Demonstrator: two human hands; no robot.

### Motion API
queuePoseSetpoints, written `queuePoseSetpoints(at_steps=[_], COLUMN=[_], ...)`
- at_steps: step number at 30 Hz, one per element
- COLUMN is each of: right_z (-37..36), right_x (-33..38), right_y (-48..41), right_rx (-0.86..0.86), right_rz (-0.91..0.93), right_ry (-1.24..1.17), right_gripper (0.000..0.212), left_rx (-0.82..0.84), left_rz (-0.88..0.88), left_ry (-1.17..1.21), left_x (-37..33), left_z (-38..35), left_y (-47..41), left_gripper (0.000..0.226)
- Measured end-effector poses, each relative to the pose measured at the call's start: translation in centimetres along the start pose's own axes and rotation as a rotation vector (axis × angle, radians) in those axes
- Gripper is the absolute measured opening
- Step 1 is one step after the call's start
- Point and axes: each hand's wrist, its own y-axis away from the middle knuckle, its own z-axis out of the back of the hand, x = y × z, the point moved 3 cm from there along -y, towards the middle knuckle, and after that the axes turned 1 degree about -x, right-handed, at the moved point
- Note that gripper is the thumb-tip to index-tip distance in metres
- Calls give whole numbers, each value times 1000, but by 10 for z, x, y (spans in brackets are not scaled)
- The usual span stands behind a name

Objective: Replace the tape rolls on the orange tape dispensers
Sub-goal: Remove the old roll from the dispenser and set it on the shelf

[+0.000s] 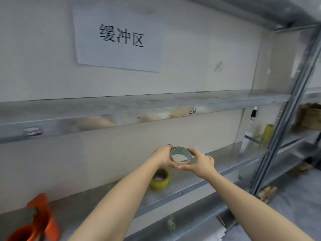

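Both hands hold one clear tape roll (180,154) with a green patterned core above the metal shelf (191,181). My left hand (162,156) grips its left side and my right hand (199,162) grips its right side and underside. Below my left wrist a yellow tape roll (160,179) lies flat on the shelf. An orange tape dispenser (34,221) stands at the shelf's near left corner, partly cut off by the frame edge.
A second metal shelf (121,110) runs above at mid height. A paper sign (118,37) hangs on the wall. At the right, a grey upright post (284,129), another yellow roll (268,133) and cardboard boxes (311,117) on neighbouring shelves.
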Motion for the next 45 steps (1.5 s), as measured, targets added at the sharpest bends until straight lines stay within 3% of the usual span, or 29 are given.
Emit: queuePoseSetpoints(at_steps=[6,16,23,30,34,38,42,45], right_z=[0,-19,-46,-60,-70,-71,-68,-62], right_x=[-70,-161,-203,-220,-228,-230,-213,-186], right_y=[-46,-136,-166,-184,-185,-188,-189,-191], right_rx=[82,377,492,514,551,543,543,561], right_rz=[-45,17,56,68,75,77,119,157], right_ry=[86,147,147,165,246,263,191,110], right_gripper=[101,93,87,80,85,86,109,106], left_rx=[104,122,151,116,89,63,109,51], left_rz=[61,310,424,494,519,527,508,472], left_ry=[-54,-75,-25,-20,-18,-102,-197,-210], left_x=[-12,-21,-26,-13,-24,-24,-20,-14], left_z=[-61,-135,-173,-198,-208,-212,-186,-140], left_y=[-65,-136,-156,-178,-172,-173,-172,-163], left_gripper=[77,75,73,84,67,78,85,82])
